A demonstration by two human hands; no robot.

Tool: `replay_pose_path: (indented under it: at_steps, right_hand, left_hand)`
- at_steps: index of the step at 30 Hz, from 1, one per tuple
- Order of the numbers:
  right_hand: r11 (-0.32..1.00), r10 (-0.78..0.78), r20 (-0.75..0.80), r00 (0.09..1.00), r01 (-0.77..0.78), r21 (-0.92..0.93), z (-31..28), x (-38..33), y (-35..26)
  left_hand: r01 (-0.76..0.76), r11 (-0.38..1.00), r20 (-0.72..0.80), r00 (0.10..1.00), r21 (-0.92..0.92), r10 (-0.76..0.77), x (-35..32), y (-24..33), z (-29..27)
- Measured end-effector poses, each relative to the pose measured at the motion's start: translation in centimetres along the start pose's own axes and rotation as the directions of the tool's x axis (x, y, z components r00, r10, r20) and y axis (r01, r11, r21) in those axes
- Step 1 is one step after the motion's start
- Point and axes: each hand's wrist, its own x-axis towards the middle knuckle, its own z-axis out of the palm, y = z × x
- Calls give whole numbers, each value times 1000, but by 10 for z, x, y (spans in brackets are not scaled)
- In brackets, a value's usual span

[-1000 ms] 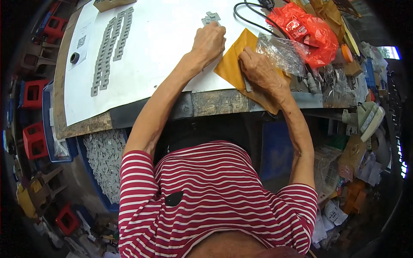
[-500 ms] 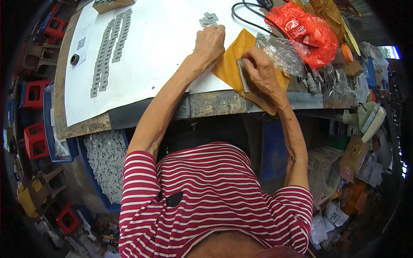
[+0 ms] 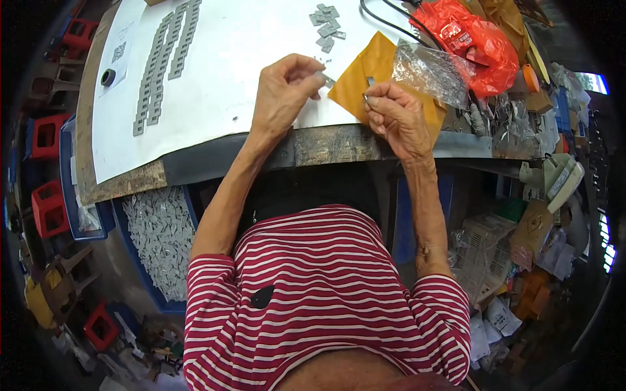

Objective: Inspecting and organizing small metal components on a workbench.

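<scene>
Small grey metal piece pinched at the fingertips of the left hand, poking out toward the right, raised just above the white sheet near the front edge of the workbench. Facing it across a short gap, right hand curling closed, thumb and forefinger nipping something tiny at about the same height; too small to say what, possibly a second part or a pin. Long axis of the grey piece hard to judge, seeming to run left to right, toward the other hand. Both hands nearly level, neither plainly nearer the meeting point.

Lying under the right hand, yellow-brown envelope, with a crumpled clear plastic bag on its far corner and a red plastic bag behind. Sitting further back, loose cluster of grey pieces; running along the left of the sheet, long rows of the same pieces. Showing below the bench, blue bin of grey parts, partly cut off by the arm and striped shirt.
</scene>
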Motion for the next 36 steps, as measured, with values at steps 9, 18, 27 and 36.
replay_pose_path:
  at_steps: [9, 18, 27, 36]
  right_hand:
    - [999, 31, 19, 999, -30, -19, 33, 11, 28]
    - [984, -18, -10, 1000, 16, -175, 48, 16, 33]
    - [946, -45, 4, 999, 44, -321, 47, 18, 36]
    - [908, 0, 16, 1000, 6, -418, 43, 15, 32]
  left_hand:
    - [144, 979, 20, 990, -147, -142, -36, -8, -23]
    - [140, 955, 41, 990, -263, -134, -39, -13, -30]
    - [125, 981, 51, 992, -150, -119, -42, -5, -28]
    - [97, 995, 86, 992, -39, -93, -43, -9, -23]
